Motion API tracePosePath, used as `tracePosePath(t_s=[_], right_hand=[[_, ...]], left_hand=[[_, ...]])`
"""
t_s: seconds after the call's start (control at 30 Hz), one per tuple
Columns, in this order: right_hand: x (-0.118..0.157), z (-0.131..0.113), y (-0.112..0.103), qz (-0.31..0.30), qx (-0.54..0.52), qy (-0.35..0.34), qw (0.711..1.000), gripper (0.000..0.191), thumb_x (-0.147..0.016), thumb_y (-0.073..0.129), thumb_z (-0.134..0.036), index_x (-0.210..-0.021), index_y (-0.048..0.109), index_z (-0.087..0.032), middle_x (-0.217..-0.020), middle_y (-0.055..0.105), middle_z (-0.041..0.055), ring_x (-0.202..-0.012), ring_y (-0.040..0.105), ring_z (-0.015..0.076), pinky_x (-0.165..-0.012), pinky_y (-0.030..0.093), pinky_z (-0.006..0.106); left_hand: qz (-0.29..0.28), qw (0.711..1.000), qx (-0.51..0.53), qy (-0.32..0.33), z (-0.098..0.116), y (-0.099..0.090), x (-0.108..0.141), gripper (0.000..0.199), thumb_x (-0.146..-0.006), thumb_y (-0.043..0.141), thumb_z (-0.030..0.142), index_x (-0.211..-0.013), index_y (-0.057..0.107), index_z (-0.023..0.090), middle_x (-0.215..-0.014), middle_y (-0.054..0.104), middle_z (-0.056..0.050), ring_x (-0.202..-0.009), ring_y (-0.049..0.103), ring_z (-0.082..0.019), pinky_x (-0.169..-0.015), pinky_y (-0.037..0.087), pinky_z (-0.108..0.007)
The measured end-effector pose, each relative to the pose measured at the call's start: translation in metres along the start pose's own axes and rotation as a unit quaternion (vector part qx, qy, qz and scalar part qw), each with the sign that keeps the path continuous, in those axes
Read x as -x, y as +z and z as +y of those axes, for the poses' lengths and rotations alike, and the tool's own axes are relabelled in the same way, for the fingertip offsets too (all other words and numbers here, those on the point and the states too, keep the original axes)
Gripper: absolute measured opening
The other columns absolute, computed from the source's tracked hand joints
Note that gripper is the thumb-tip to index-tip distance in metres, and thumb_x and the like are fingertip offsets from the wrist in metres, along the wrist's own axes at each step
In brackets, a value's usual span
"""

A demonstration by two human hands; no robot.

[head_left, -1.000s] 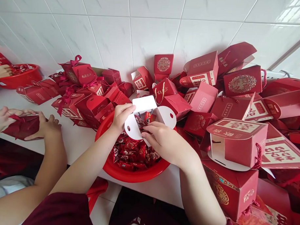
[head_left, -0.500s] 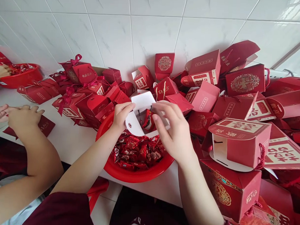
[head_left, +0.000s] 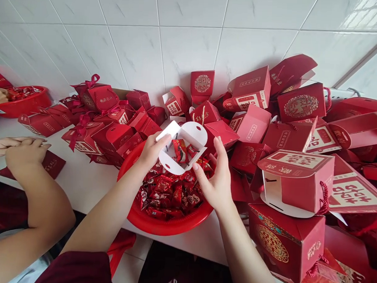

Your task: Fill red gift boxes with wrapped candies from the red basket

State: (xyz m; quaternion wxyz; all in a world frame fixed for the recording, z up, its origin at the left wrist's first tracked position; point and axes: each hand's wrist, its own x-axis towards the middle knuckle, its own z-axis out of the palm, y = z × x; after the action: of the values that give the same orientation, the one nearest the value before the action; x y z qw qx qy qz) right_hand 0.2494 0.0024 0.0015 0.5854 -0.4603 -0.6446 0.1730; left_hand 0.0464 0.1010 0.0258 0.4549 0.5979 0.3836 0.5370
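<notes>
My left hand [head_left: 153,149] grips the left side of a small candy box [head_left: 197,133], its white inside facing me and its flaps spread. A few red-wrapped candies [head_left: 181,151] lie inside it. Beside the box's right edge is my right hand [head_left: 214,179], fingers apart, thumb at or very near the box's lower right corner; I cannot tell if it touches. Directly beneath is a red plastic basin [head_left: 173,228] holding many candies in shiny red wrappers [head_left: 163,194].
Red gift boxes [head_left: 295,178] are heaped on the right, and ribboned boxes [head_left: 95,95] stand at the back left. A co-worker's hands [head_left: 24,154] are at left over a flat dark-red box [head_left: 53,163]. Another red basin [head_left: 23,104] stands far left. White tiles [head_left: 192,46] rise behind.
The box has turned and tipped toward me, so its inside and the candies show more fully. My right hand has drawn back from its opening, lower and with spread fingers.
</notes>
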Motion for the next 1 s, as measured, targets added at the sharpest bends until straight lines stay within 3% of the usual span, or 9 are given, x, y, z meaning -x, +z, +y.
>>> tracePosePath(t_s=[0.07,0.13,0.3,0.47,0.53,0.67,0.77,0.87,1.0], right_hand=[[0.006,0.002,0.003,-0.016,-0.027,0.022,0.999,0.082,-0.098,0.064,-0.044,-0.164,0.018,-0.029,-0.172,0.022,0.0126,-0.157,0.028,0.0314,-0.123,0.037,0.057],[0.01,0.006,0.006,-0.032,-0.057,0.055,0.996,0.087,-0.097,0.065,-0.047,-0.165,0.014,-0.027,-0.171,0.025,0.0142,-0.156,0.032,0.0307,-0.122,0.038,0.055],[0.013,0.02,0.009,-0.074,-0.125,0.142,0.979,0.094,-0.098,0.063,-0.052,-0.166,0.005,-0.025,-0.167,0.033,0.0161,-0.155,0.033,0.0286,-0.124,0.035,0.054],[0.013,0.028,0.007,-0.079,-0.186,0.158,0.967,0.087,-0.1,0.058,-0.05,-0.166,0.007,-0.026,-0.169,0.031,0.0151,-0.153,0.039,0.0272,-0.122,0.04,0.05],[0.014,0.027,0.005,-0.084,-0.194,0.151,0.966,0.08,-0.101,0.055,-0.047,-0.166,0.011,-0.026,-0.168,0.033,0.0133,-0.151,0.042,0.0265,-0.122,0.039,0.05],[0.014,0.022,0.002,-0.102,-0.213,0.155,0.959,0.074,-0.101,0.055,-0.044,-0.164,0.021,-0.027,-0.163,0.043,0.0114,-0.144,0.051,0.0275,-0.117,0.047,0.049],[0.013,0.019,0.001,-0.092,-0.23,0.153,0.957,0.075,-0.099,0.059,-0.043,-0.163,0.023,-0.028,-0.163,0.043,0.0124,-0.145,0.05,0.0283,-0.114,0.05,0.049],[0.011,0.018,0.001,-0.083,-0.238,0.146,0.957,0.076,-0.099,0.06,-0.043,-0.163,0.022,-0.028,-0.166,0.037,0.0138,-0.149,0.044,0.0281,-0.115,0.049,0.049],[0.011,0.019,0.001,-0.077,-0.24,0.153,0.956,0.074,-0.098,0.058,-0.041,-0.162,0.023,-0.026,-0.162,0.043,0.0145,-0.146,0.049,0.028,-0.117,0.046,0.05]], left_hand=[[-0.07,0.997,-0.01,0.042,0.004,0.0,0.002,0.046,-0.09,0.067,0.052,-0.124,0.073,0.022,-0.119,0.073,-0.01,-0.115,0.067,-0.027,-0.1,0.052,-0.036],[-0.148,0.983,-0.032,0.107,0.007,-0.001,0.002,0.061,-0.091,0.064,0.058,-0.142,0.063,0.025,-0.147,0.061,-0.011,-0.143,0.048,-0.033,-0.122,0.035,-0.043],[-0.268,0.941,-0.1,0.182,0.009,-0.003,0.001,0.089,-0.082,0.056,0.082,-0.152,0.054,0.027,-0.166,0.04,-0.008,-0.159,0.019,-0.039,-0.132,0.008,-0.051],[-0.275,0.937,-0.167,0.135,0.007,-0.002,0.002,0.08,-0.089,0.072,0.045,-0.16,0.037,0.035,-0.169,0.034,-0.005,-0.159,0.024,-0.035,-0.132,0.016,-0.053],[-0.273,0.937,-0.174,0.132,0.006,-0.003,0.002,0.084,-0.089,0.073,0.041,-0.162,0.032,0.036,-0.17,0.031,-0.006,-0.157,0.027,-0.035,-0.131,0.022,-0.053],[-0.301,0.922,-0.178,0.164,0.004,-0.007,-0.003,0.104,-0.077,0.077,0.067,-0.164,0.03,0.034,-0.172,0.024,-0.007,-0.159,0.018,-0.04,-0.132,0.013,-0.055],[-0.322,0.918,-0.171,0.159,0.004,-0.009,-0.005,0.102,-0.08,0.055,0.084,-0.163,0.032,0.032,-0.173,0.021,-0.005,-0.161,0.01,-0.04,-0.132,0.005,-0.053],[-0.306,0.922,-0.187,0.148,0.006,-0.009,-0.005,0.076,-0.093,0.057,0.065,-0.161,0.037,0.036,-0.171,0.029,-0.002,-0.161,0.015,-0.035,-0.133,0.009,-0.052],[-0.283,0.925,-0.213,0.136,0.008,-0.007,-0.002,0.077,-0.09,0.07,0.034,-0.16,0.039,0.036,-0.17,0.031,-0.001,-0.159,0.021,-0.034,-0.133,0.014,-0.051]])
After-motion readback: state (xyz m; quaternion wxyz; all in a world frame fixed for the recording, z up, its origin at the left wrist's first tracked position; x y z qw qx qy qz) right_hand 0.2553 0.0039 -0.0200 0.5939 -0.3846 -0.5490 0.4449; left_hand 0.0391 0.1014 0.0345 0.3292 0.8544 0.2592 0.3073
